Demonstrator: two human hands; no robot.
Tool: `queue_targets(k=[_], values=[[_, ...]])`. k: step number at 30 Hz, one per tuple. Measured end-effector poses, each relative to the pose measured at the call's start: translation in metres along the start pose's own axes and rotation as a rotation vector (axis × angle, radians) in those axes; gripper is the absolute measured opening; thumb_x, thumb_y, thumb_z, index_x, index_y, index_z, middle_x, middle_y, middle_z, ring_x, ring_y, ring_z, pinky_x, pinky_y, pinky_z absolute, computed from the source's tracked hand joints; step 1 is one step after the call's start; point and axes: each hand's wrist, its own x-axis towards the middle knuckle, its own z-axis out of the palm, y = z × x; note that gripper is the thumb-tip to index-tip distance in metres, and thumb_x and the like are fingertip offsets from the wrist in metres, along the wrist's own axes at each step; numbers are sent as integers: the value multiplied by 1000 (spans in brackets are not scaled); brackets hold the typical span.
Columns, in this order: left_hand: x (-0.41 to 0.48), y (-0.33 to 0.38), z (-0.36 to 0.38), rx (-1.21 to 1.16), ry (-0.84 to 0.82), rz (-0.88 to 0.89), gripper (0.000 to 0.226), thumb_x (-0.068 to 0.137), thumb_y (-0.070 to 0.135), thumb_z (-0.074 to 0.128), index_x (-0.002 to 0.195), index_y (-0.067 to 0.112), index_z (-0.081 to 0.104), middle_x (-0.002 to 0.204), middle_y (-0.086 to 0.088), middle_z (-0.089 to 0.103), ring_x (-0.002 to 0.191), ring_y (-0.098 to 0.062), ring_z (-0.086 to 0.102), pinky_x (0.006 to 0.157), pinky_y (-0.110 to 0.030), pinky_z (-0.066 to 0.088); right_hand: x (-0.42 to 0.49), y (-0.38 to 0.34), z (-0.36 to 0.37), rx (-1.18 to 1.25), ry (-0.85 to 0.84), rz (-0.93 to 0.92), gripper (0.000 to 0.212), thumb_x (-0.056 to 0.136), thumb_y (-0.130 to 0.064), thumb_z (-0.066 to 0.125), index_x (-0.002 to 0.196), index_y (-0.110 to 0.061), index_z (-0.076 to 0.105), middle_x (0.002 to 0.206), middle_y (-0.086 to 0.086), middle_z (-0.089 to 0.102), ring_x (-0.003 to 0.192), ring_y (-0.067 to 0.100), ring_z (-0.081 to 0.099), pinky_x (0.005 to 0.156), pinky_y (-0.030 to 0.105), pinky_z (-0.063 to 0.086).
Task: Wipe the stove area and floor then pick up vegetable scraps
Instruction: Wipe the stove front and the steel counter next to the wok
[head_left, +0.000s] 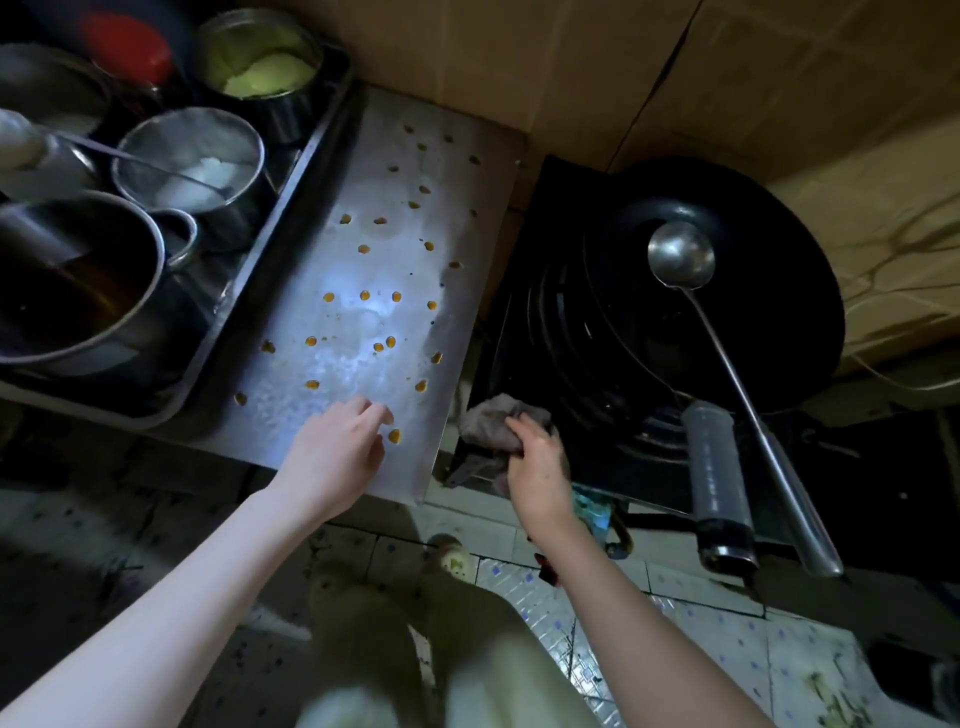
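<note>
I see the grey cloth (493, 418) bunched at the near-left corner of the stove (519, 364), just right of centre frame. The right hand (540, 462) has its fingers curled around it. The left hand (337, 447) holds nothing; its loosely bent fingertips touch the steel counter (291, 415) at centre, among orange droplets (395, 435). A wok (779, 322) with a ladle (680, 254) sits at right. A tray (285, 200) of pots (78, 291) fills the upper left.

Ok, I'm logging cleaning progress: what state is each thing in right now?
Left hand: open, fingertips on the counter.
Right hand: grips the rag at the stove's front corner.
Counter: dotted with orange drops, unwiped.
Wok: on the stove, ladle resting in it.
Large pot: uncovered, dark liquid inside.
</note>
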Motion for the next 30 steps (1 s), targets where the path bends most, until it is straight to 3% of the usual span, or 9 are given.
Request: queue_targets(k=[3,7,10,12,15,21,26,30], values=[[6,-15,-3,19,-37,53,25,94,17,47,117,19,55,114,-1,57,95,-21,56,67,-28,38,21,-18,-6,-26,11,32,59,82,14,43,134,-12,52,146,8,43,133,29,36,112,29,27],[11,-39,-13,14,-72,85,27,92,14,50,117,16,57,112,-5,58,98,-26,57,70,-35,44,51,-39,-15,-16,37,57,63,80,17,44,136,-12,49,142,15,46,122,35,46,105,40,41],[13,-54,-18,16,-75,124,27,91,13,51,117,15,57,112,-6,59,97,-27,58,70,-36,47,57,-45,-14,-35,55,64,66,79,17,45,138,-12,45,140,18,46,119,36,48,101,43,44],[14,-60,-20,4,-79,126,28,90,12,50,117,14,57,113,-5,59,101,-26,57,74,-37,47,51,-46,-11,-17,81,97,64,81,15,44,138,-13,45,136,18,48,117,34,48,101,38,44],[13,-67,-19,-12,-102,103,29,91,12,49,118,16,56,114,-3,57,105,-23,54,77,-36,44,21,-43,-5,31,87,143,57,84,10,42,133,-18,52,126,15,55,110,27,53,88,23,43],[7,-80,-21,0,-108,124,29,88,11,49,115,17,57,113,-2,56,105,-25,54,76,-36,43,-26,-35,-8,6,40,122,56,78,15,44,125,-11,61,130,10,59,122,26,52,106,28,36],[0,-94,-26,14,-60,139,28,88,11,50,115,15,59,109,-4,58,96,-28,56,69,-34,39,-42,-40,-29,97,86,186,55,77,17,46,119,-14,65,125,9,62,115,21,57,99,17,38],[-11,-99,-30,38,-37,133,28,85,10,52,111,14,60,102,-5,60,90,-29,57,63,-33,37,-47,-62,-34,168,149,126,54,77,16,50,119,-15,65,123,5,63,115,18,58,103,25,42]])
